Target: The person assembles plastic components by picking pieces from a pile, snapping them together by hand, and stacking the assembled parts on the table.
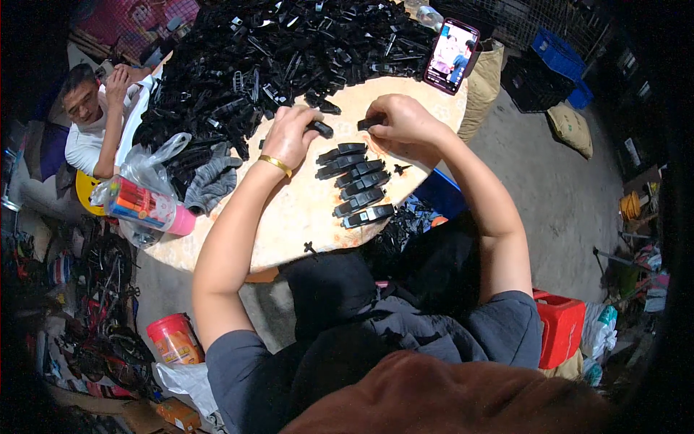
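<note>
My left hand (pixel 290 135), with a gold-coloured bracelet at its wrist, has its fingers closed round a black plastic part (pixel 320 129). To the right, apart from it, my right hand (pixel 405 117) pinches another small black plastic piece (pixel 367 124) between thumb and fingers. Just below both hands, several longer black plastic parts (pixel 361 181) lie side by side in a column on the pale tabletop (pixel 289 224). A small dark scrap (pixel 401 169) rests right of that column. Beyond my hands spreads a large heap of black plastic parts (pixel 289 43).
A phone (pixel 452 56) with a lit screen stands at the table's right back. Grey gloves (pixel 213 177), a plastic bag (pixel 163 155) and a clear pink-based jar of pens (pixel 148 206) sit at the left. Another person (pixel 101 123) sits beyond. A red bucket (pixel 175 338) stands on the floor.
</note>
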The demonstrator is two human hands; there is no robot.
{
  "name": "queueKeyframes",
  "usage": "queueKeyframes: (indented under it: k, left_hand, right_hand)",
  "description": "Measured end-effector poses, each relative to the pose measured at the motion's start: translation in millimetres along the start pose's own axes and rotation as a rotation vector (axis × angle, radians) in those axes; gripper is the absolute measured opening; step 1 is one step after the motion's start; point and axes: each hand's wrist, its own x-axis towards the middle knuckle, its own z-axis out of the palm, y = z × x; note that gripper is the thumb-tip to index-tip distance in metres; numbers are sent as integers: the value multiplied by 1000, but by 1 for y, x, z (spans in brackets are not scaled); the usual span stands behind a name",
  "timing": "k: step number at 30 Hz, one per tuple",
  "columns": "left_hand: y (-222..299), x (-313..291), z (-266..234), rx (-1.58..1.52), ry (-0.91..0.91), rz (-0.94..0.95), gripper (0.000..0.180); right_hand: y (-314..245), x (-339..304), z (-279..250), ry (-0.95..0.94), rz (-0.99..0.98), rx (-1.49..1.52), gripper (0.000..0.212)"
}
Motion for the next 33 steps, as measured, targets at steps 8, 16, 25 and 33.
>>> queueKeyframes:
  k: [8, 16, 25, 33]
  left_hand:
    - [21, -2, 12, -51, -24, -5, 21]
    - [12, -6, -2, -141, -138, -213, 22]
    - [15, -6, 7, -233, -89, -203, 20]
    - [20, -3, 3, -340, -258, -90, 17]
  right_hand:
    - [-12, 0, 10, 144, -90, 257, 25]
    - [-23, -1, 8, 109, -202, 32, 23]
    - [-27, 9, 22, 133, -297, 103, 20]
    - [-12, 44, 36, 362, -144, 224, 30]
